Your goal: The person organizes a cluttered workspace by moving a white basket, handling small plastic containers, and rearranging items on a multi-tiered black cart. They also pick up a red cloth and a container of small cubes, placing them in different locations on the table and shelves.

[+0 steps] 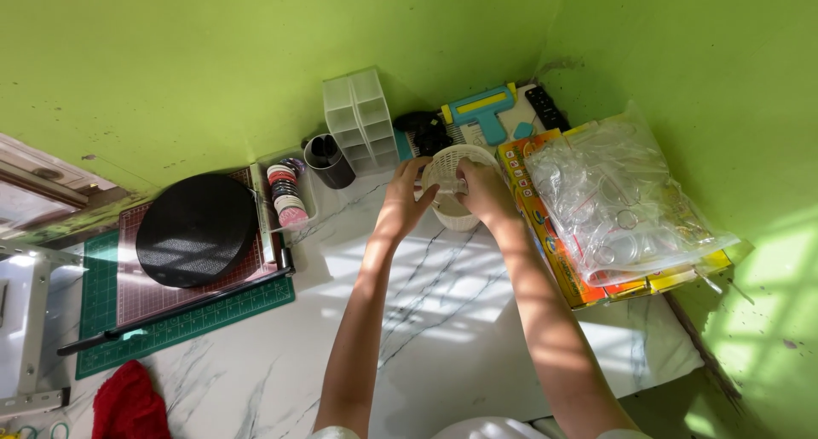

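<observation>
A small white slotted plastic basket point(457, 162) stands at the far side of the marbled white table point(443, 320). My left hand point(406, 195) grips its left rim, fingers curled over the edge. My right hand point(483, 189) reaches into the basket from the right, fingers closed around something small and pale that I cannot make out. Both forearms stretch forward from the near edge.
A clear bag of small plastic parts point(618, 202) lies on yellow boxes point(545, 235) at right. A white compartment organizer point(361, 120), dark cup point(328, 160), tape rolls point(285, 194), black round disc point(198, 229) on a paper cutter over a green mat point(179, 328), red cloth point(128, 405).
</observation>
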